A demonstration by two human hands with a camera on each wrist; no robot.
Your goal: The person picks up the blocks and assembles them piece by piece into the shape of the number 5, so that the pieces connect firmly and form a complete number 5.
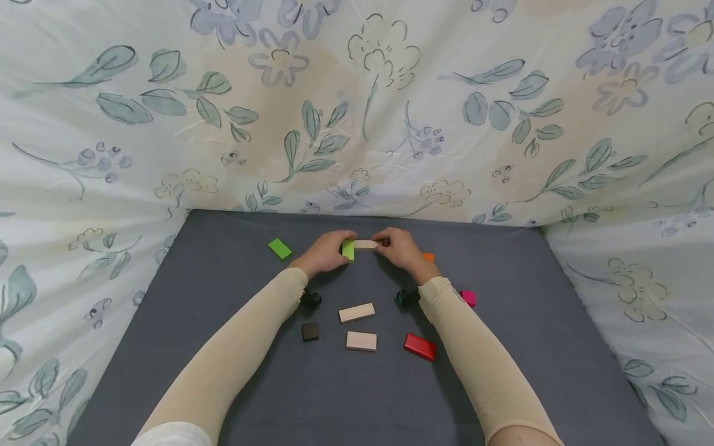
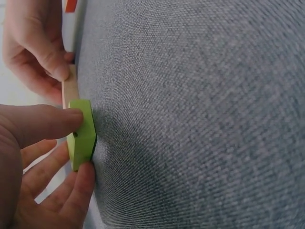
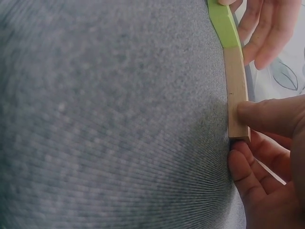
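Near the back of the grey cloth, my left hand [image 1: 326, 251] grips a light green block [image 1: 348, 250] between thumb and fingers. Facing it, my right hand [image 1: 403, 251] pinches the far end of a pale wooden block [image 1: 365, 245]. One end of the wooden block [image 3: 235, 90] meets the green block [image 3: 223, 24] in the right wrist view, and both sit at the cloth surface. In the left wrist view, the left thumb lies across the green block [image 2: 83, 138], covering part of it.
A second green block [image 1: 280, 249] lies at the back left. Nearer are two pale wooden blocks [image 1: 357, 313], a dark brown block [image 1: 310, 331] and a red block [image 1: 420, 347]. Orange [image 1: 428, 257] and pink [image 1: 468, 298] blocks show beside the right arm. Floral fabric [image 1: 357, 124] borders the surface.
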